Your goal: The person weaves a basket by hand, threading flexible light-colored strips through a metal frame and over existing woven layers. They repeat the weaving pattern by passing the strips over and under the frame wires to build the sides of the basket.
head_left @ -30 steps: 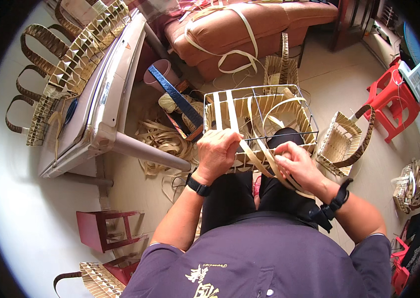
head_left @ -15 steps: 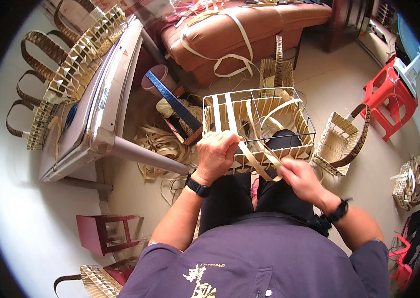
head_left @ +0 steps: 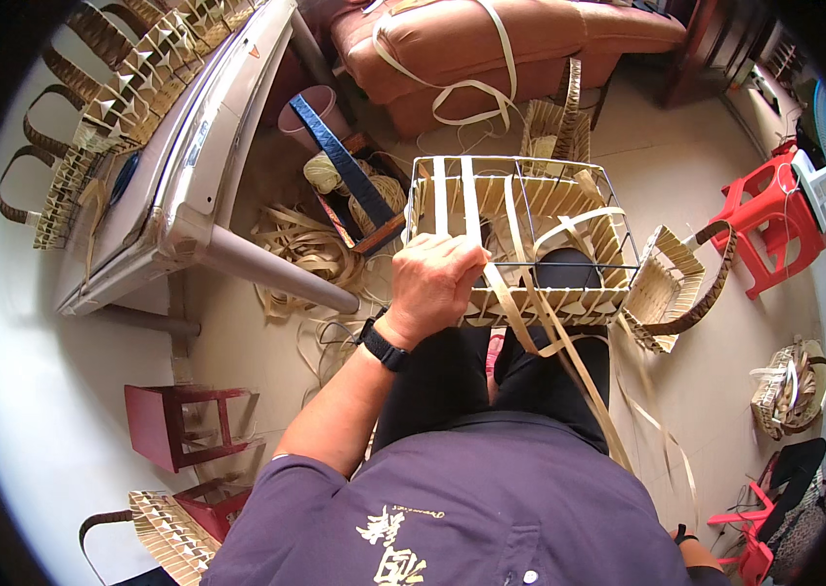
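Note:
A half-woven rectangular basket [head_left: 550, 307] with a dark wire frame rests above my lap. Two pale flat strips [head_left: 469, 195] run across the left of its frame. My left hand [head_left: 437, 278] is closed over the near wire rim, where the strips meet it. Several loose tan strips [head_left: 584, 376] hang from the near side, and one long strip slants toward my right side. Inside the basket a dark round object [head_left: 569, 271] shows. Of my right arm only a bit by the lower right edge is seen; the hand is out of sight.
A finished handled basket [head_left: 667, 283] stands right of the frame, another [head_left: 557, 127] beyond it. Coiled strips [head_left: 305, 249] and a blue-handled carrier [head_left: 330, 161] lie left, near a table leg [head_left: 281, 273]. A red stool [head_left: 774, 225] stands right, a brown sofa [head_left: 491, 59] behind.
My right hand has left the near side of the basket and gone down right, out of view. A long strip now stretches that way. My left hand stays at the rim.

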